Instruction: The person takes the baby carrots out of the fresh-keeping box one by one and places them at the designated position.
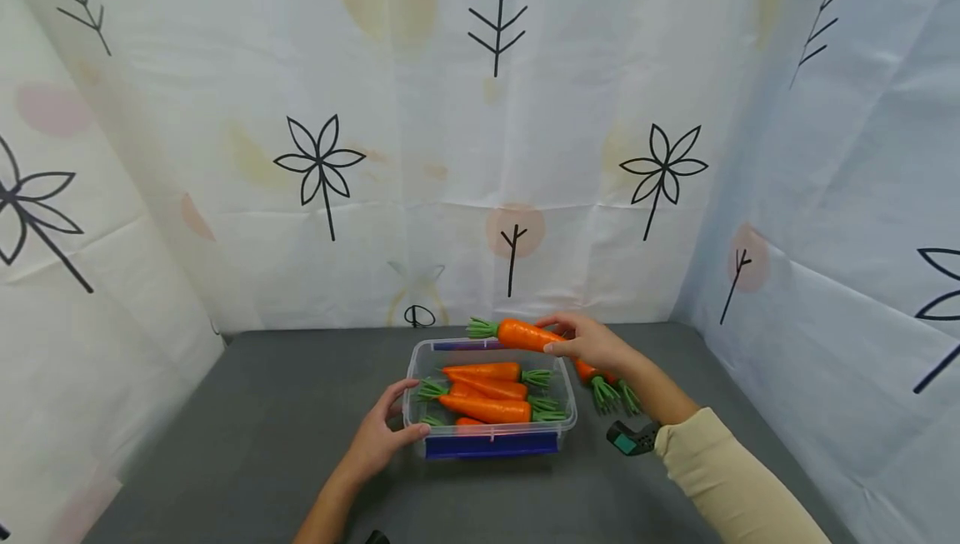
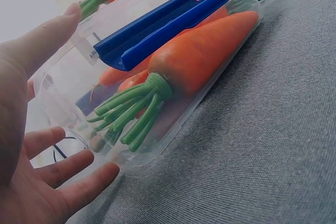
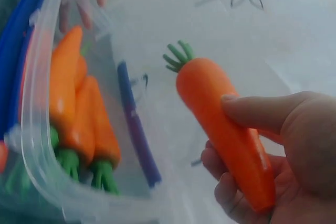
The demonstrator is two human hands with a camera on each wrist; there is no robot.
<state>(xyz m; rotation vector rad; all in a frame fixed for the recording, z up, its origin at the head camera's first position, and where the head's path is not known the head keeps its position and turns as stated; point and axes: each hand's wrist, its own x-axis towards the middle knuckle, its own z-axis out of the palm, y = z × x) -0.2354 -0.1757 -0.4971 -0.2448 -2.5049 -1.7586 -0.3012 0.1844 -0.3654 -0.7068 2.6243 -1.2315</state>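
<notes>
A toy carrot (image 1: 517,334) with a short green top is held in my right hand (image 1: 596,346), above the back right rim of a clear plastic box (image 1: 572,411). In the right wrist view, thumb and fingers wrap the tapered end of that carrot, and its green top points away from the palm. Several more orange carrots (image 1: 487,408) lie inside the lidless box, their green tops facing both ways. At the box's left side is my left hand (image 1: 375,440), its thumb by the front corner and its fingers spread and fairly straight along the wall.
To the right of the box, carrots (image 1: 588,371) lie on the grey tabletop (image 1: 262,444), partly hidden behind my right forearm. A blue latch (image 1: 491,445) hangs on the box's front. Printed white cloth (image 1: 420,261) encloses the table's back and sides.
</notes>
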